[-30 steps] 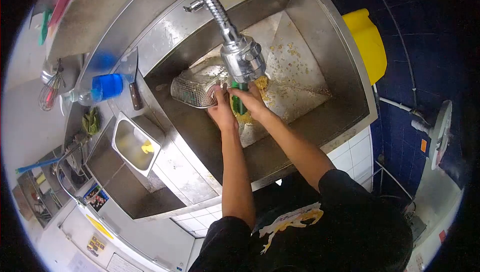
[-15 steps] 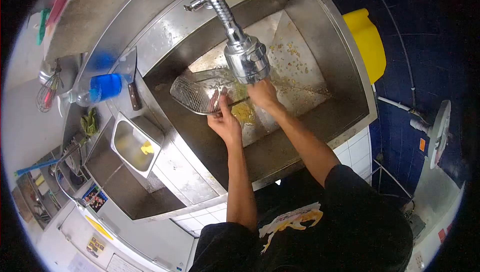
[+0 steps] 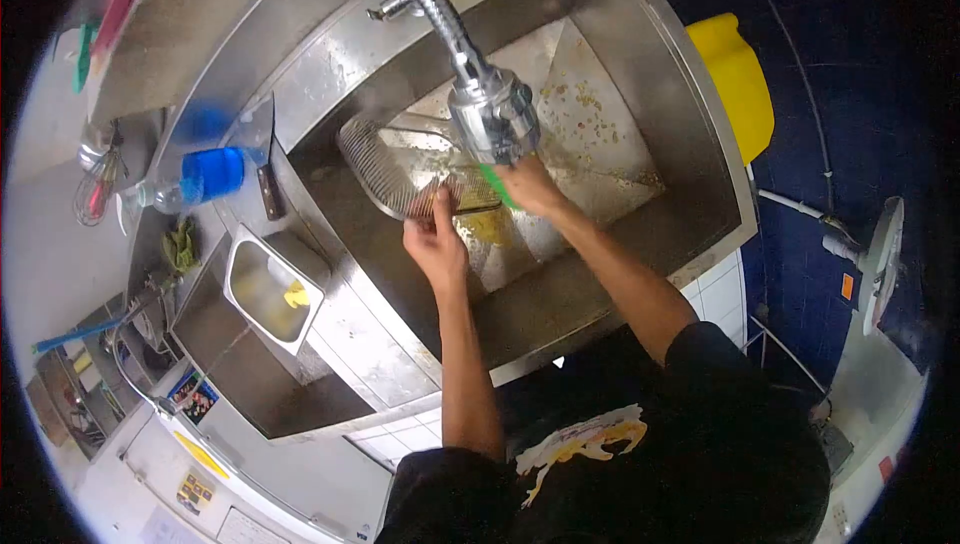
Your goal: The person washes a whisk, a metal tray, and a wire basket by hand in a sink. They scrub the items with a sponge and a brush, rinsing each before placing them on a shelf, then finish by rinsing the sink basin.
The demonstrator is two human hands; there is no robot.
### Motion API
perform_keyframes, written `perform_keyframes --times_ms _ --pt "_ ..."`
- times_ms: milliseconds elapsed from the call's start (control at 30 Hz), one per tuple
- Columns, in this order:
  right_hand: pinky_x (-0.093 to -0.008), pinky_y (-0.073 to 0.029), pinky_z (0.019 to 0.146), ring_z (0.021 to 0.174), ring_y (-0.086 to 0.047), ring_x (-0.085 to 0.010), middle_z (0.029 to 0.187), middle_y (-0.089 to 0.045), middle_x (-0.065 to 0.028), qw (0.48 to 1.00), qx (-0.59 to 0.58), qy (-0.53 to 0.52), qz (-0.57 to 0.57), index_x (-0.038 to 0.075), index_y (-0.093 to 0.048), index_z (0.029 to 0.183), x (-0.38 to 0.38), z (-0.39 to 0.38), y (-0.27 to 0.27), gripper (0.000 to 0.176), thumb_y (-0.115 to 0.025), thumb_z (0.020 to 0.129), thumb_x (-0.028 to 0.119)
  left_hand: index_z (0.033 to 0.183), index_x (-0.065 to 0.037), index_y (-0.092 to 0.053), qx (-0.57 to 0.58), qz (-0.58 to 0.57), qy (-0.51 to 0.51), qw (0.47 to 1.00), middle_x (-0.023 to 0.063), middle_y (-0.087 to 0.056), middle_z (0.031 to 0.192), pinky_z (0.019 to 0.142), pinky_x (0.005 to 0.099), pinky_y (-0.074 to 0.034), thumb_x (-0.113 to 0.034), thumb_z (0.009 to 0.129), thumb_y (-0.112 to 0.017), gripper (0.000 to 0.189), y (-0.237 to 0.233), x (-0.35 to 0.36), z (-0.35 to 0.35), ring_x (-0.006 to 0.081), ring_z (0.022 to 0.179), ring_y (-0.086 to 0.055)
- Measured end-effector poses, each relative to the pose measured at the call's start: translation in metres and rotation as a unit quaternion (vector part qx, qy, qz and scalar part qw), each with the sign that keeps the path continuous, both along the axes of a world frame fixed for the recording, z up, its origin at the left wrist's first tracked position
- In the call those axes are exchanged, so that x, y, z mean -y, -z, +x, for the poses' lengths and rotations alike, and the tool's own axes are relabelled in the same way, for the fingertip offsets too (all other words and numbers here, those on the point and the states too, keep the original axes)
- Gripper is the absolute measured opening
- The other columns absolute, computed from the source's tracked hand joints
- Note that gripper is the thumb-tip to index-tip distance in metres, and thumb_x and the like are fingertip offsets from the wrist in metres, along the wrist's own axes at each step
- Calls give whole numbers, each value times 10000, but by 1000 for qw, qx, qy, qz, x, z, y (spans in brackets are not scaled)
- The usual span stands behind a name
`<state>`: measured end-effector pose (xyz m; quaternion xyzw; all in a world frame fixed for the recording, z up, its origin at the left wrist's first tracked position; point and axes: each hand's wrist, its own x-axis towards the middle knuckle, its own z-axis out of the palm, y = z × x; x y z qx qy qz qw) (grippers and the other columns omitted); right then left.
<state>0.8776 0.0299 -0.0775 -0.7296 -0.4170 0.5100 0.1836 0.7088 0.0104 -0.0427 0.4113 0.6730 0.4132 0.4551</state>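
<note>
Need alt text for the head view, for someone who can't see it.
The left hand grips the rim of a wire basket tilted in a steel sink, while the right hand holds a green tool under the spray faucet.

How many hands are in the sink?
2. The left hand grips the wire basket at its near edge; the right hand, beside the spray head, holds a green item.

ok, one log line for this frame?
left hand: holds wire basket by its rim | right hand: holds green tool | spray head: above right hand | sink: food scraps on floor
</note>
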Motion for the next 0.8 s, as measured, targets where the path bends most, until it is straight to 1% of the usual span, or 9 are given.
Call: perform_keyframes --times_ms 133,267,300,333,433,533,600,700,800 --pt "-484 -543 852 1003 -711 -409 1108 -710 -226 980 -40 25 191 57 -507 1353 10 -5 8 579 -543 1041 543 1075 58 -687 139 76 -25 987 96 -737 1006 772 284 -562 -129 1021 -693 195 -6 -10 3 122 869 -676" --pt "-467 -547 858 1004 -716 -395 1097 -720 -208 993 79 -40 81 45 -518 1366 10 16 28 558 -539 1055 507 1202 31 -577 108 150 -55 981 86 -716 928 746 280 -562 -140 1069 -607 219 -28 -18 5 133 841 -677" --pt "-463 -542 881 1031 -712 -386 1115 -716 -211 997 19 -5 79 49 -518 1379 9 21 17 545 -525 1065 494 1169 7 -527 43 171 -82 981 86 -691 860 636 272 -535 -211 1107 -535 227 -34 -26 12 129 725 -648" --pt "-458 -538 904 1058 -709 -376 1132 -713 -213 996 -44 28 70 52 -518 1391 13 21 5 532 -511 1076 481 1169 7 -527 39 163 -86 982 86 -691 860 636 272 -535 -211 1107 -535 227 -29 -25 10 129 725 -648" --pt "-444 -518 957 1148 -671 -356 1256 -666 -213 988 -46 4 144 42 -506 1407 11 2 -6 537 -515 1080 468 1007 -12 -508 -8 153 -86 984 95 -655 797 499 274 -458 -351 1139 -431 372 5 -27 1 114 550 -558" --pt "-440 -513 982 1180 -648 -358 1315 -636 -206 961 -36 -31 272 40 -512 1426 22 -3 -25 523 -604 1052 394 985 -16 -512 24 132 -146 980 78 -625 762 504 267 -439 -370 1139 -433 394 -23 -37 14 109 549 -540" --pt "-430 -507 964 1141 -641 -381 1264 -630 -211 944 -54 -72 316 33 -559 1376 32 6 -47 431 -640 1037 286 977 -29 -510 -75 186 -127 971 55 -588 722 493 262 -431 -392 1137 -435 404 -2 -44 -9 107 543 -524" --pt "-417 -507 987 1173 -644 -349 1272 -634 -201 942 -57 -102 315 42 -540 1424 62 29 -19 467 -670 1019 234 1003 -44 -510 92 147 -137 975 45 -584 706 453 264 -435 -401 1136 -428 390 -10 -45 -17 106 528 -523" --pt "-416 -509 1001 1177 -650 -329 1278 -637 -189 957 -69 -92 268 45 -524 1444 79 31 -12 496 -676 1017 246 999 -48 -502 113 146 -141 973 59 -612 716 449 266 -444 -414 1134 -424 397 -20 -44 -17 116 522 -544"
